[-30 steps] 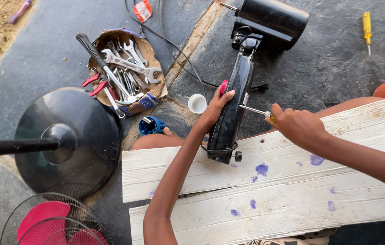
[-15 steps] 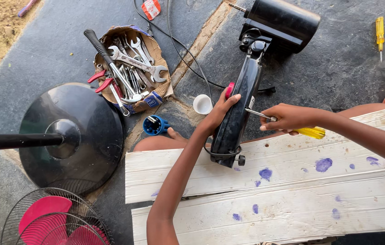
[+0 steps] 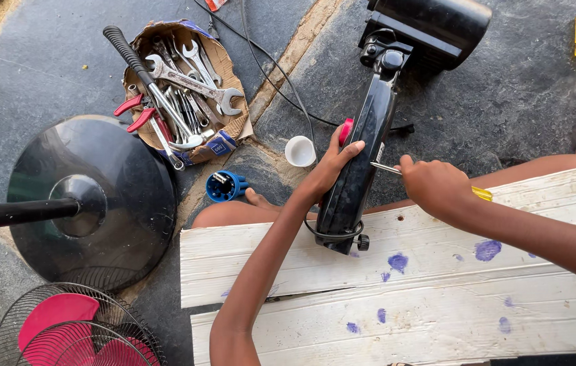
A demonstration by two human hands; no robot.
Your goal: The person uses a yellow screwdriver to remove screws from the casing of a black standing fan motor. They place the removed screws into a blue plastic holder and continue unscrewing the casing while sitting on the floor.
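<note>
Fan neck (image 3: 362, 163), long and black, lies with its low end on our white wooden bench (image 3: 403, 298) and its top end on the dark ground, joined to the black motor box (image 3: 430, 27). Near us, purple spots mark the bench planks. Our left hand (image 3: 332, 166) is wrapped over the side of the neck, fingers closed on it, to keep it from rolling. Our right hand (image 3: 437, 186) is shut around a yellow-handled screwdriver (image 3: 430, 181), and its thin metal tip touches the side of the neck. The two hands sit just beside each other, one on each side of the neck. To do this turn well, we think we should hold the neck tight, keep the tip straight in the screw, and push a little while we twist, so it does not slip. A bit farther off sit a small white cup (image 3: 300, 150) and a blue plastic part (image 3: 225, 186). Left of those stands the round black fan base (image 3: 98, 196). Farther still lies a cardboard tray of spanners (image 3: 179, 88).
</note>
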